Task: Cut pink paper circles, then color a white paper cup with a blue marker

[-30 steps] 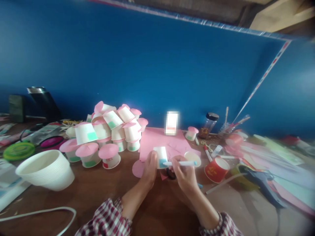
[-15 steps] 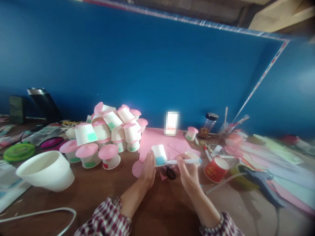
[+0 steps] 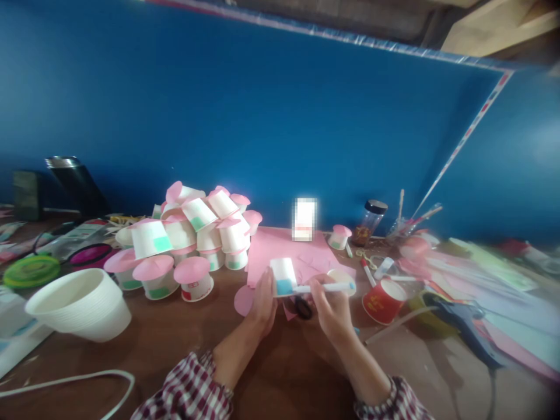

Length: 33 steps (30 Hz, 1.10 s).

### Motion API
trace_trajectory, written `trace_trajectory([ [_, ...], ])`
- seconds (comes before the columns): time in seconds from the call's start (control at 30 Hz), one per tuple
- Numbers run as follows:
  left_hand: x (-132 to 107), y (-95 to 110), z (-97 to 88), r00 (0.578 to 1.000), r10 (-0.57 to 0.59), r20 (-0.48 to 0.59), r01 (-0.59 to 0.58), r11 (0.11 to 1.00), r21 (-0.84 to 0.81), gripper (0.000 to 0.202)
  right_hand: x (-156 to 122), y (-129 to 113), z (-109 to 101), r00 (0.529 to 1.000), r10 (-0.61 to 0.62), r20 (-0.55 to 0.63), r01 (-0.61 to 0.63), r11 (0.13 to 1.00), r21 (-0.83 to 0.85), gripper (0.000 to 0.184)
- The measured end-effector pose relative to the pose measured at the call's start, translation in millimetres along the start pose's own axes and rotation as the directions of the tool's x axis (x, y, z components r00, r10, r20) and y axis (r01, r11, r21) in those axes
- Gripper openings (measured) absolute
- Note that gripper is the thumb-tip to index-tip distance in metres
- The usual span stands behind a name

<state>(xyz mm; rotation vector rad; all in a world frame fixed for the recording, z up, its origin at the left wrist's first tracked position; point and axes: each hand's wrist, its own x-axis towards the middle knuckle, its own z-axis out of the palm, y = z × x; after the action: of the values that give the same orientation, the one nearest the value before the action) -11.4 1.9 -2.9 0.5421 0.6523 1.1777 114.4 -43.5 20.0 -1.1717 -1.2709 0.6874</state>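
My left hand [image 3: 263, 303] is closed round the side of a white paper cup [image 3: 283, 270], which has a light blue patch on its lower part. In my right hand [image 3: 328, 306] is a slim marker pen [image 3: 335, 287] with a pale blue body, its tip at the edge of the blue patch. Under and behind the hands lies pink paper [image 3: 271, 245]. Scissors with black handles [image 3: 303, 307] rest on the table between my hands. A pink paper disc [image 3: 243, 300] lies beside my left wrist.
To the left are stacked paper cups with pink tops [image 3: 192, 233] and nested white cups [image 3: 79, 303]. At right stand a red cup [image 3: 384, 300], a dark-lidded jar [image 3: 370, 221] and a glue gun [image 3: 472, 332] with its cord. A white cable [image 3: 87, 378] curves at front left.
My right hand and the marker have shifted slightly to the left along the blue patch. The cup in my left hand stays almost where it was.
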Motion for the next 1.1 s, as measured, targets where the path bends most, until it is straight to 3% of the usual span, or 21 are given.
trace_trajectory([
  [0.13,-0.4,1.0,1.5,0.998,0.009,0.055,-0.013,0.998,0.067,0.042,0.6,-0.2,0.2,1.0,0.012,0.017,-0.013,0.999,0.047,0.031],
  [0.37,-1.4,2.3,3.7,0.994,-0.037,0.104,0.037,0.999,0.003,0.047,2.4,1.3,-1.1,0.991,0.023,-0.131,-0.001,0.986,0.168,0.027],
  [0.87,-2.7,5.6,5.2,0.985,-0.065,0.161,0.068,0.998,-0.011,0.048,1.7,-2.1,0.2,0.991,-0.033,-0.129,0.046,0.994,0.099,0.021],
  [1.1,-3.1,5.0,4.4,0.988,-0.076,0.136,0.082,0.996,-0.04,0.049,2.6,-1.5,0.4,0.989,-0.049,-0.14,0.061,0.995,0.082,0.023],
])
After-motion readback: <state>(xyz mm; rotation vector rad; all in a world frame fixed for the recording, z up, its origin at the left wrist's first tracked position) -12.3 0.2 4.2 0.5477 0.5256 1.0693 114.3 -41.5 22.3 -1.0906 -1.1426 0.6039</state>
